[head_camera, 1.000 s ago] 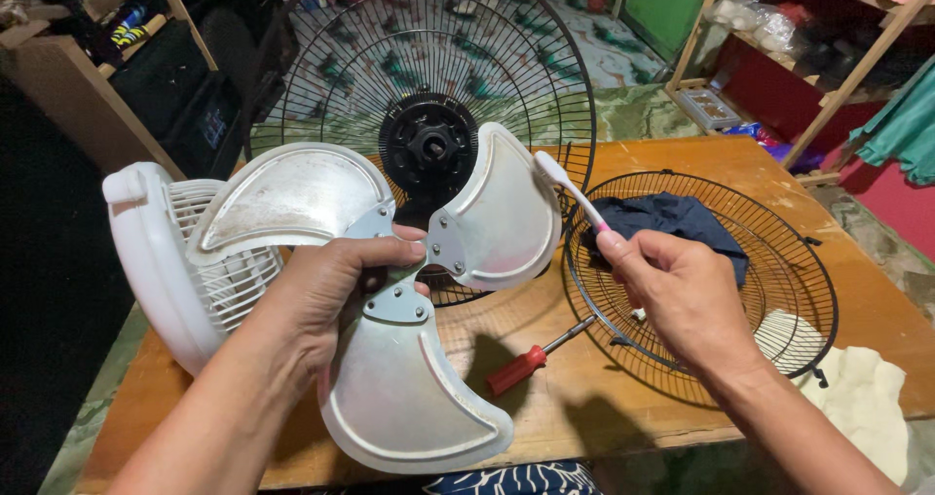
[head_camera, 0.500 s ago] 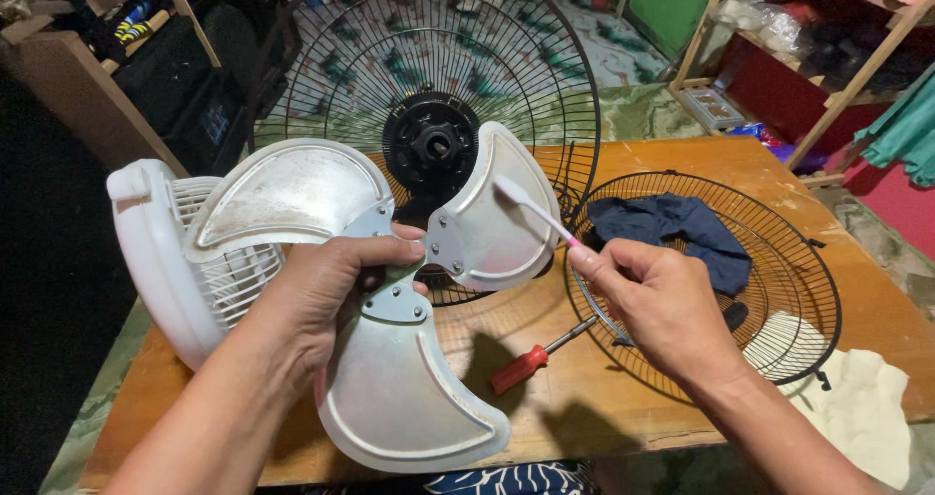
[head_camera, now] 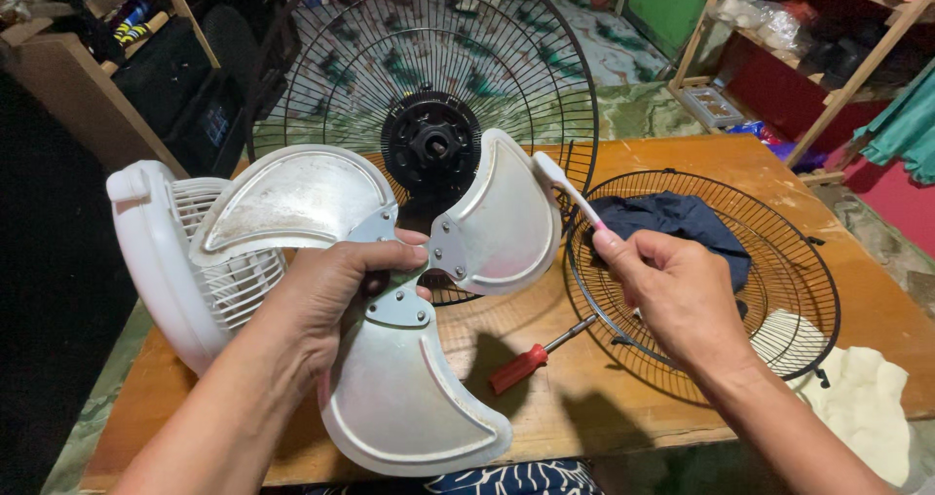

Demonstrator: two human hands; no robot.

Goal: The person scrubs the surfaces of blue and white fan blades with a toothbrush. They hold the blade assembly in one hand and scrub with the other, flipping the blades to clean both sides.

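Observation:
My left hand [head_camera: 326,295] grips the hub of a three-bladed metal fan blade [head_camera: 390,291], held up over the wooden table [head_camera: 682,159]. My right hand [head_camera: 677,295] holds a white and pink toothbrush [head_camera: 565,188], its head resting at the edge of the upper right blade. Behind the blade stands the fan's rear wire guard with the black motor hub [head_camera: 430,143].
A red-handled screwdriver [head_camera: 531,359] lies on the table under the blade. The front wire guard [head_camera: 779,261] lies flat at right with a dark blue cloth [head_camera: 682,224] in it. A white plastic fan housing [head_camera: 166,252] sits at left. A cream cloth [head_camera: 867,403] lies at the right edge.
My right hand with the toothbrush moved left toward the upper right blade, then drew back a little; the brush head now sits at the blade's edge. The blade stays held by my left hand.

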